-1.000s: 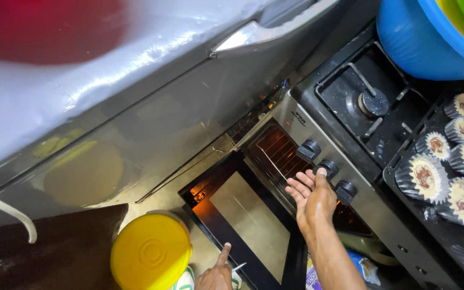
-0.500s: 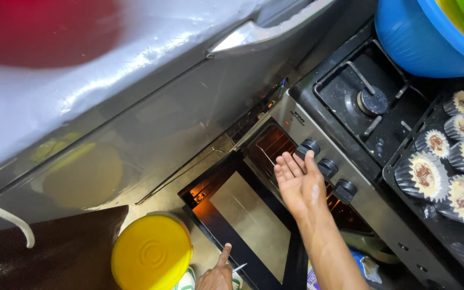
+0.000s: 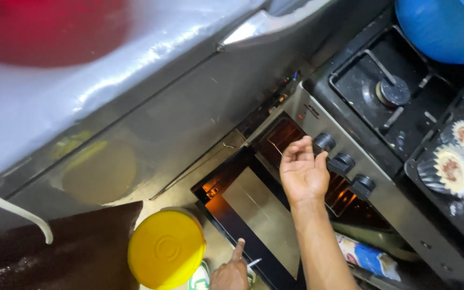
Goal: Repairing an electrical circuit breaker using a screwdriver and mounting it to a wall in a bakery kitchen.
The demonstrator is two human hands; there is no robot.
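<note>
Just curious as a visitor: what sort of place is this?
Most likely a home kitchen: a gas stove with an open oven door, a tray of cupcakes, and the right hand at the knobs.

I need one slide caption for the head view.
Right hand reaches toward oven knob above open oven door.

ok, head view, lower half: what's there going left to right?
Round yellow plastic lid → left hand → open glass oven door → right hand → black oven knobs → blue-and-white packet → dark tray of cupcakes in ruffled liners.
</note>
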